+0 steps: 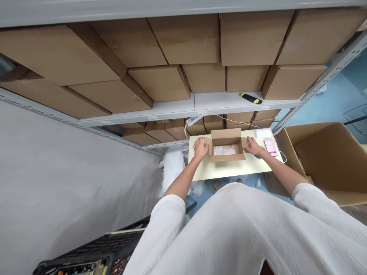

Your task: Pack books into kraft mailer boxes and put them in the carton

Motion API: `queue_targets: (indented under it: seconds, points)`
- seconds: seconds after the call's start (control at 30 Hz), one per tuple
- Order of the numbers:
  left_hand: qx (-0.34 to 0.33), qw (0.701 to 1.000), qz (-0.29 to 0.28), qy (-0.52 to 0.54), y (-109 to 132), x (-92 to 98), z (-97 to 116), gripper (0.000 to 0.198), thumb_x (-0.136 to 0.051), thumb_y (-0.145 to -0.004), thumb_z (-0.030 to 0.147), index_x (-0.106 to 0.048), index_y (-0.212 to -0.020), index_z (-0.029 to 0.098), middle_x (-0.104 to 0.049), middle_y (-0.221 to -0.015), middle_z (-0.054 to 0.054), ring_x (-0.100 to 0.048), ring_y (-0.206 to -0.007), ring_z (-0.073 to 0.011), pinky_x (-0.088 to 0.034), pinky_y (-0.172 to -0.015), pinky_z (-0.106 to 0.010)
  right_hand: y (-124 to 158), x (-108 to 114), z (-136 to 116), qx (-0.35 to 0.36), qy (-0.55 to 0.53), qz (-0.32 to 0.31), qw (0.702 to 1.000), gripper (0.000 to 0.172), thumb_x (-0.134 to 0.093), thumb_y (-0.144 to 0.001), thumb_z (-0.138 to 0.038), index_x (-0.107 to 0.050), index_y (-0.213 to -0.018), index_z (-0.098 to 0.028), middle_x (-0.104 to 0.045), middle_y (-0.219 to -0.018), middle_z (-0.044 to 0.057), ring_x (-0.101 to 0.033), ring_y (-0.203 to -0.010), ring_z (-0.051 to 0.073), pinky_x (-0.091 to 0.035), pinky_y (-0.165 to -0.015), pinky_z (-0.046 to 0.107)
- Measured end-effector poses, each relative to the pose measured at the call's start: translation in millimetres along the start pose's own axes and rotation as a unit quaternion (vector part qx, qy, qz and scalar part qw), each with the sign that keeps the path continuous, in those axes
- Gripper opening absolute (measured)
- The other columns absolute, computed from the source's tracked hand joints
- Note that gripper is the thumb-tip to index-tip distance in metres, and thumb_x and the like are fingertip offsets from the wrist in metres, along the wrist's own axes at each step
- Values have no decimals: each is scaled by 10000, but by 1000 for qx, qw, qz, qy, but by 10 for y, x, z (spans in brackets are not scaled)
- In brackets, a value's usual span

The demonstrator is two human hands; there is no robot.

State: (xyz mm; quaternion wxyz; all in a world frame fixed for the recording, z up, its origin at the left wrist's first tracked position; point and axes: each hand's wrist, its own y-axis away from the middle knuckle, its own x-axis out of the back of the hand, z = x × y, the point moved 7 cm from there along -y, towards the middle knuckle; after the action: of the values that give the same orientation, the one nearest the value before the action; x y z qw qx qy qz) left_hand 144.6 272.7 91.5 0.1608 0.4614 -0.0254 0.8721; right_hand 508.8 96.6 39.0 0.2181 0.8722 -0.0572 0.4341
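Box (pixel 228 141) of rectangular brown cardboard, near far edge of cream worktop (pixel 218 170), seemed light, best held at walls; left hand (pixel 200 148) and right hand (pixel 252 146) gripped end flaps (pixel 208 146).

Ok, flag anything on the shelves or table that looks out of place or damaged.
The black-and-yellow tool lies loose and slanted near the front edge of the shelf, by stacked cartons, so it looks stray. No damage stands out.

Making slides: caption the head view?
Left hand and right hand at opposite flaps of an open brown rectangular cardboard box.
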Motion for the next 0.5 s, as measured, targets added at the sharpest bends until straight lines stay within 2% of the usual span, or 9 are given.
queue_targets:
  seconds: [0.1,0.17,0.23,0.3,0.4,0.5]
  points:
    - [53,994,-24,92,14,-59,-102,547,-628,-1014,318,-523,-1544,237,-673,-1501,-192,-695,-1303,-351,-528,-1138,-515,14,68,-29,-32,-37,23,999,999,-638,-969,-490,-233,-1806,-126,-404,-1784,265,-521,-1585,410,-420,-1326,558]
    - [65,986,-44,148,47,-92,-109,571,-613,-1042,349,-480,-1586,240,-720,-1424,-167,-748,-1181,-295,-570,-1063,-452,29,157,-89,-40,-52,62,996,965,-611,-968,-465,-258,-1800,-126,-509,-1717,250,-567,-1540,410,-449,-1305,562]
    - [38,981,-60,178,103,-98,-51,617,-617,-1057,400,-440,-1628,249,-734,-1406,-147,-755,-1158,-261,-580,-1031,-409,52,246,-170,-42,-69,105,991,946,-588,-979,-487,-268,-1800,-143,-593,-1645,231,-635,-1456,416,-496,-1260,569]
    - [-18,980,-91,177,188,-105,50,733,-678,-1029,456,-398,-1677,259,-717,-1453,-139,-737,-1221,-252,-572,-1057,-393,73,277,-266,-36,-97,123,987,929,-537,-1017,-560,-252,-1810,-170,-659,-1571,214,-720,-1309,406,-559,-1183,570]
    - [-106,974,-165,118,353,-153,185,1022,-850,-891,522,-354,-1743,251,-654,-1578,-170,-655,-1412,-320,-509,-1184,-448,85,207,-440,9,-149,101,984,893,-419,-1076,-666,-235,-1822,-212,-737,-1456,179,-788,-1114,360,-611,-1094,567]
    - [-167,961,-217,31,486,-211,237,1223,-954,-761,572,-345,-1772,252,-565,-1695,-200,-517,-1571,-424,-388,-1292,-533,96,96,-559,47,-170,67,982,843,-358,-1101,-714,-317,-1797,-240,-801,-1318,140,-800,-1122,342,-598,-1116,573]
